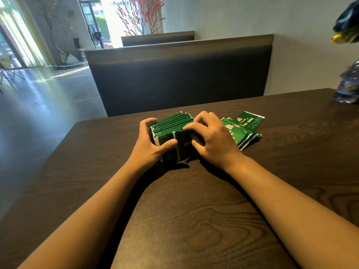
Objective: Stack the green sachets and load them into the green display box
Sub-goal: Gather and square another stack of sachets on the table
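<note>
Green box (pixel 175 146), two hands (pixel 150 144) (pixel 210 140) gripping.

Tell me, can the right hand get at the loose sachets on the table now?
Probably yes: the loose sachets lie uncovered just beside the right hand, but it first must let go of the green display box.

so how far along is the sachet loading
Done: a row of green sachets stands on edge in the green display box. In hand: the left hand holds the box's left end in its grip while the right hand presses at the row's right end. Left: a small pile of loose sachets lies on the table, right of the box.
</note>
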